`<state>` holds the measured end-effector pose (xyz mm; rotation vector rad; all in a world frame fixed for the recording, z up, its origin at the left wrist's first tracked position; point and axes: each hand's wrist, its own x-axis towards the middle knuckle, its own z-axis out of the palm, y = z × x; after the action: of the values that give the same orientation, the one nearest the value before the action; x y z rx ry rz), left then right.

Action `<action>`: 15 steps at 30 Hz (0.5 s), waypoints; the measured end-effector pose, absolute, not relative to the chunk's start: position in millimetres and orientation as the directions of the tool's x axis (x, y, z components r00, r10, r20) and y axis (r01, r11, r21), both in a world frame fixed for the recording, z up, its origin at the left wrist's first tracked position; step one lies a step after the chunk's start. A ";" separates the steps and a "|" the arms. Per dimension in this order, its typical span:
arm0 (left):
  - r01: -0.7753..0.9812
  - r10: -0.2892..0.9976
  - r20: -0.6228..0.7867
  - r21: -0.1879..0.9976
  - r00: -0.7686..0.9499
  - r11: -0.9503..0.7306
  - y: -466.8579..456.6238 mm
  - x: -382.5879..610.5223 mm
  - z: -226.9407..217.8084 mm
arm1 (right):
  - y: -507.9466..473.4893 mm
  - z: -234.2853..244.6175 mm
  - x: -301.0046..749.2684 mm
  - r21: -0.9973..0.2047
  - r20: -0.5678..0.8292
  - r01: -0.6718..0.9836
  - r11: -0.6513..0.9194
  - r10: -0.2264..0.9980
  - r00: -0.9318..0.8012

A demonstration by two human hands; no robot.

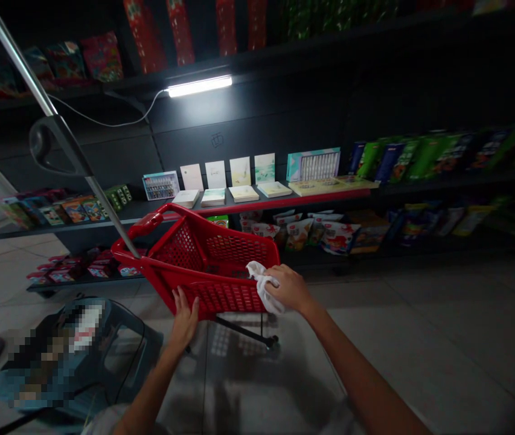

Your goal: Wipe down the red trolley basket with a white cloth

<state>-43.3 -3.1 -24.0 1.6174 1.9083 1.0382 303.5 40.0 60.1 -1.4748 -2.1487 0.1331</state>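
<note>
In the middle of the head view stands a red plastic shopping cart [221,290] with perforated sides. My right hand [292,289] is closed around a white cloth [266,290], which lies over the cart's top rim at its right end. My left hand [185,317] rests against the near side wall of the cart, its fingers stretched out and apart. Through the cart's opening its bottom shows in part. The cart's dark lower frame and a wheel [272,342] stand on the floor below.
A metal pole [103,199] with a grey handle rises at the cart's left end. A blue stool [139,338] with blurred items stands at lower left. Behind runs a dark shelf with notebooks [244,193], boxes and snack bags [300,232], under a lit tube lamp [200,86].
</note>
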 end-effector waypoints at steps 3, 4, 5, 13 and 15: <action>0.624 0.967 0.145 0.782 -0.209 0.018 -6.9 -34.5 -19.3 | 29.3 63.1 293.2 -0.399 0.335 0.795 0.457 0.880 -0.338; 0.608 0.965 0.137 0.793 -0.222 0.027 -7.1 -32.8 -17.6 | 25.8 64.4 289.6 -0.410 0.331 0.775 0.481 0.870 -0.365; 0.590 0.963 0.126 0.806 -0.240 0.041 -6.8 -31.6 -15.8 | 22.3 65.5 285.8 -0.422 0.329 0.752 0.507 0.858 -0.394; 0.548 0.930 0.105 0.828 -0.353 0.114 -15.8 -21.2 -7.3 | -1.7 61.7 248.5 -0.501 0.344 0.599 0.624 0.779 -0.524; 0.556 0.926 0.103 0.822 -0.363 0.126 -20.8 -17.0 -5.2 | -6.5 56.9 238.5 -0.497 0.359 0.568 0.656 0.752 -0.553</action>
<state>-17.0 -20.8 -5.2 1.4277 1.9745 1.1337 238.5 -6.5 56.9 -1.0219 -2.3221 0.4393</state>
